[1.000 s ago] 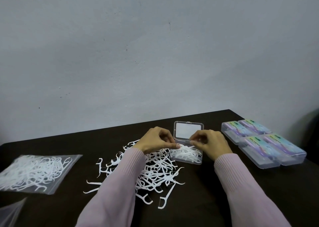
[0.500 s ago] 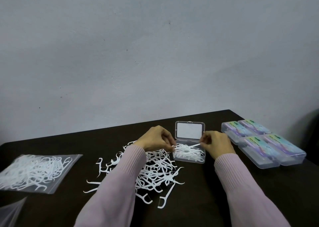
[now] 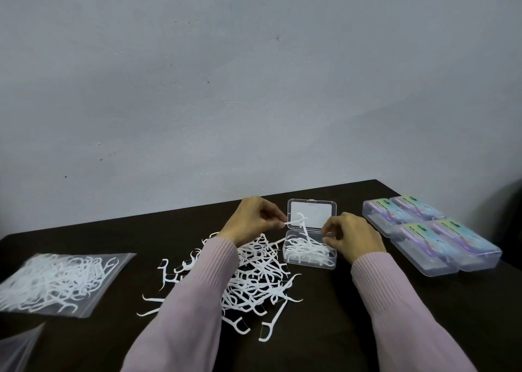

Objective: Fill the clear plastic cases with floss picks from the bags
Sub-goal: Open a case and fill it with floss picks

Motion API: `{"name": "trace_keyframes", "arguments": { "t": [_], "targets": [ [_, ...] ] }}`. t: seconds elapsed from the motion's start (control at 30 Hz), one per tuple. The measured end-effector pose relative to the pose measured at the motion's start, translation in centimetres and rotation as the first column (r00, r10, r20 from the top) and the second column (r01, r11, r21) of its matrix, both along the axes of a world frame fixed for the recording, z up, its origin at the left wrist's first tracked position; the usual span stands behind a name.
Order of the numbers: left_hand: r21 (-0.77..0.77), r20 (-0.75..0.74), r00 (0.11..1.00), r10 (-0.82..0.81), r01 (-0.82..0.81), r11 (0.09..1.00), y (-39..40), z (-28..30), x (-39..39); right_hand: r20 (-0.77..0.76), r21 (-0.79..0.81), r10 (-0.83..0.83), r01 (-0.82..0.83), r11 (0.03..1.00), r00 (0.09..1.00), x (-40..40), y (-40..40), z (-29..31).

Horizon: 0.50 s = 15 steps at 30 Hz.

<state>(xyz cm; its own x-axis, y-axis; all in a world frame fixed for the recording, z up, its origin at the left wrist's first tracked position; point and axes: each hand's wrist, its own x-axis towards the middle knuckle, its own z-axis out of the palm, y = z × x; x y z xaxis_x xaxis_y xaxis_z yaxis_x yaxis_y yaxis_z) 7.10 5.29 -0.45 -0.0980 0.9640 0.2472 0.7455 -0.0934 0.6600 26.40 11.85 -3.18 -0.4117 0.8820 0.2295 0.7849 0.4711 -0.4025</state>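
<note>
1. The left hand (image 3: 254, 220) is raised just left of the open clear case (image 3: 310, 251), its thumb and fingers pinching the handle end of one white floss pick (image 3: 296, 222), which juts rightward in front of the case's upright lid (image 3: 312, 212).
2. The right hand (image 3: 353, 237) sits at the right end of the case with fingers curled at its rim (whether they actually grip the case wall or a pick cannot be told).
3. The case stands on the dark table (image 3: 353, 329) and is partly filled with white picks; one long pick leans up out of it.
4. A loose heap of floss picks (image 3: 254, 281) lies on the table left of the case, partly under the left pink sleeve (image 3: 192, 301).
5. A clear zip bag (image 3: 56, 284) with more picks lies flat at the far left.
6. Four closed, filled cases (image 3: 432, 236) with coloured labels sit together in a block at the right.
</note>
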Motion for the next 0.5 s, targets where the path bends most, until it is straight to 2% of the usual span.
{"name": "trace_keyframes", "arguments": {
  "t": [0.2,0.33,0.5],
  "targets": [
    [0.027,0.058,0.998,-0.02,0.018,0.999,0.1,-0.1,0.1,-0.06,-0.043,0.046,-0.049,0.998,0.997,-0.7,-0.5,0.2],
    [0.053,0.122,0.992,-0.044,0.038,0.998,0.1,0.0,0.3,-0.221,-0.093,0.093,-0.116,0.989,0.971,-1.1,-0.7,0.2],
    [0.087,0.17,0.985,-0.039,0.024,0.996,0.1,0.1,0.4,-0.441,-0.142,0.099,-0.178,0.974,0.892,-1.7,-0.9,0.2]
  ]
}}
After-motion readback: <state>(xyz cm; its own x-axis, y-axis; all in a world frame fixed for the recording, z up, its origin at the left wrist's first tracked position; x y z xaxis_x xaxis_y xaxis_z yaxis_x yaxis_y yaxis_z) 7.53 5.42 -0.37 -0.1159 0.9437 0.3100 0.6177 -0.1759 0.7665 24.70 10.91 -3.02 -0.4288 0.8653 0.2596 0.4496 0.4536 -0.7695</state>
